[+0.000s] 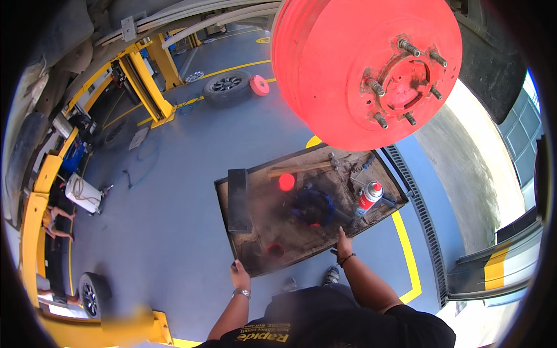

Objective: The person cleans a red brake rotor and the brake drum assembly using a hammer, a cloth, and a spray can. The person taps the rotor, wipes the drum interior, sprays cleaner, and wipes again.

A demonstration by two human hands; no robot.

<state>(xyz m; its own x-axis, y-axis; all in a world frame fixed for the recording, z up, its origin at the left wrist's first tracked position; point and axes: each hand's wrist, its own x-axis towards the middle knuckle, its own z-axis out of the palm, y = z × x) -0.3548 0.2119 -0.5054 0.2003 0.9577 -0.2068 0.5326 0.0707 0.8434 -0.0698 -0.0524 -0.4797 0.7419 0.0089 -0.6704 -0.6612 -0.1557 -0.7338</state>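
Note:
My left hand [240, 276] is closed on the near left corner of a shallow, dirty tray [325, 248] with a dark rim. Further right along the same near edge, my right hand [344, 244] grips the rim too. In the tray lie a hammer [301, 169] with a wooden handle, a red round cap [286, 182], a dark rectangular block [237, 200] and a blurred blue-and-black bundle [313, 207]. A red and white spray can [369, 199] stands upright at the tray's right side. Above the tray hangs a red brake drum [342, 75] with several wheel studs.
Yellow lift posts [145, 84] stand at the left. A wheel [226, 87] and a smaller red drum [259, 85] are on the floor behind. Another wheel [93, 294] and a person's legs [58, 221] show at left. A drain grate [419, 206] runs along the right.

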